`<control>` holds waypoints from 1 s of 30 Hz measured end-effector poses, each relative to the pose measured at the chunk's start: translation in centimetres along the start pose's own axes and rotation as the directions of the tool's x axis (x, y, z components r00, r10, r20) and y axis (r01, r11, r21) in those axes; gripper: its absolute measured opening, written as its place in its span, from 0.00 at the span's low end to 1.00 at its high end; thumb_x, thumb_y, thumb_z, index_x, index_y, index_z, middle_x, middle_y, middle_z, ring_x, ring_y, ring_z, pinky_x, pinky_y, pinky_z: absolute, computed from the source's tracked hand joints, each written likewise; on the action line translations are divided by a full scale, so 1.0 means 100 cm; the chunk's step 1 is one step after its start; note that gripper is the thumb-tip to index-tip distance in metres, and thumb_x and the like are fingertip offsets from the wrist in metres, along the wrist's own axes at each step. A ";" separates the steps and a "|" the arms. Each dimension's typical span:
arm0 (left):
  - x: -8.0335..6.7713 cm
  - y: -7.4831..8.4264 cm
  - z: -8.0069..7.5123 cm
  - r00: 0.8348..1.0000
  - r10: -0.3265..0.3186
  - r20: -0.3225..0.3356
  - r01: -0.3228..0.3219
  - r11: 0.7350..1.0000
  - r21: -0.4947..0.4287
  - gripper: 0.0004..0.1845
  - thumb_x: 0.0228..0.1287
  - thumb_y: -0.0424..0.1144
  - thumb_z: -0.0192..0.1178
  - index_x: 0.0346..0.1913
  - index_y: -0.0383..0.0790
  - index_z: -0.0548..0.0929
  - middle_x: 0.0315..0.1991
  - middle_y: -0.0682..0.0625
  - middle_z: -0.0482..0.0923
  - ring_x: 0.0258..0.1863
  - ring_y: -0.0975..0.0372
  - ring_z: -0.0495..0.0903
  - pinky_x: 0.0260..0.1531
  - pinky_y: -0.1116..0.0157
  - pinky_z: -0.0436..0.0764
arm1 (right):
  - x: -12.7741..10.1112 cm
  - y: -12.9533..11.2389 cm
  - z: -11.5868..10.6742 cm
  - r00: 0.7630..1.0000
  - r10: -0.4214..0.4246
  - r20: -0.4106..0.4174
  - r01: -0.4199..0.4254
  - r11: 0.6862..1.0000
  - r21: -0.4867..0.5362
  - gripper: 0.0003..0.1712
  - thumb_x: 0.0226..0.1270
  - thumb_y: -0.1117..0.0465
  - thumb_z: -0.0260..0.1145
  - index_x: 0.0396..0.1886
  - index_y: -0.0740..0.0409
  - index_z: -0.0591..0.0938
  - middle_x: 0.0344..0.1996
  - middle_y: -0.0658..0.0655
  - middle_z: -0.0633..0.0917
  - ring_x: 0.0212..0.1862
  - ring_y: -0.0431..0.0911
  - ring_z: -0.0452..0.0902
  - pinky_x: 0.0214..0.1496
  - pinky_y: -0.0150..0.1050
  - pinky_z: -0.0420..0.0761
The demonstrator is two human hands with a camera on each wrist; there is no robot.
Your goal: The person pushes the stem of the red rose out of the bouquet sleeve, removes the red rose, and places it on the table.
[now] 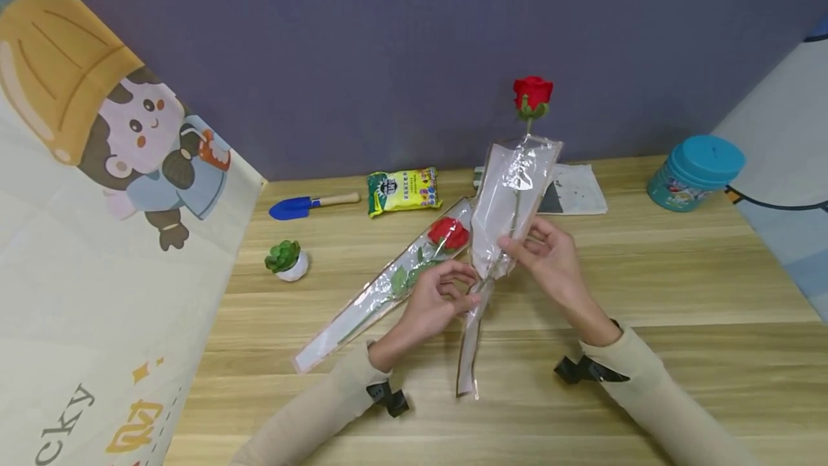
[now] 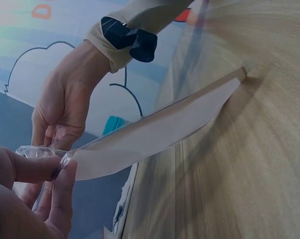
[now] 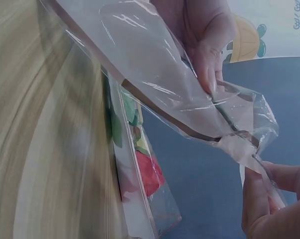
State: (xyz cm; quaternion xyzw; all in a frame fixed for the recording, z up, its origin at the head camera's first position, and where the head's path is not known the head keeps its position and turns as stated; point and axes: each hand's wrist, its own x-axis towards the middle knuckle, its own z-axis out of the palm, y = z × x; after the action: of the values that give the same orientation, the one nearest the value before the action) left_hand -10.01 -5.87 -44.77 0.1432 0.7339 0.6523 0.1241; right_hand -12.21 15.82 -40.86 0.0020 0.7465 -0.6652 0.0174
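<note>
A red rose stands up out of the top of a clear, pale-lined flower sleeve, its stem showing through the film. My left hand pinches the sleeve at its gathered, narrow part, thumb against fingertips. Higher up, my right hand pinches the sleeve's side over the stem. The sleeve's narrow tail hangs below my left hand and, in the left wrist view, reaches down close over the table. A second wrapped rose lies slantwise on the table, partly hidden behind my left hand.
Along the table's back lie a blue trowel, a yellow-green packet and a white-and-grey cloth. A small potted succulent stands at left, a teal lidded tub at back right. A dark panel rises behind.
</note>
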 end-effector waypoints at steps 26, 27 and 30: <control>-0.001 0.001 0.001 0.993 -0.055 0.108 0.051 0.998 0.040 0.31 0.54 0.27 0.76 0.63 0.31 0.78 0.52 0.34 0.83 0.35 0.69 0.82 0.41 0.72 0.88 | 0.009 -0.006 -0.020 0.987 -0.095 -0.128 0.121 0.970 0.212 0.25 0.65 0.70 0.73 0.62 0.63 0.80 0.43 0.41 0.91 0.43 0.34 0.90 0.47 0.31 0.89; -0.001 0.001 0.001 0.993 -0.051 0.108 0.046 0.998 0.042 0.32 0.54 0.27 0.76 0.64 0.31 0.78 0.52 0.34 0.83 0.35 0.69 0.82 0.41 0.72 0.88 | 0.009 -0.006 -0.019 0.987 -0.102 -0.127 0.126 0.971 0.201 0.26 0.65 0.71 0.73 0.63 0.63 0.79 0.43 0.40 0.91 0.43 0.33 0.90 0.47 0.31 0.89; 0.000 0.003 0.001 0.992 -0.049 0.119 0.046 0.998 0.033 0.37 0.52 0.25 0.76 0.68 0.33 0.75 0.54 0.34 0.83 0.35 0.68 0.82 0.42 0.71 0.88 | 0.009 -0.005 -0.018 0.983 -0.130 -0.129 0.153 0.970 0.189 0.29 0.64 0.74 0.72 0.64 0.64 0.77 0.42 0.40 0.91 0.41 0.33 0.90 0.46 0.31 0.89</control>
State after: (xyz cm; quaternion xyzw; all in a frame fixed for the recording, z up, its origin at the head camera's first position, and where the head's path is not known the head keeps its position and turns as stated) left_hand -9.95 -5.79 -44.47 0.1664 0.7379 0.6284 0.1813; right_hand -13.21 17.58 -40.19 -0.0109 0.6745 -0.7345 -0.0737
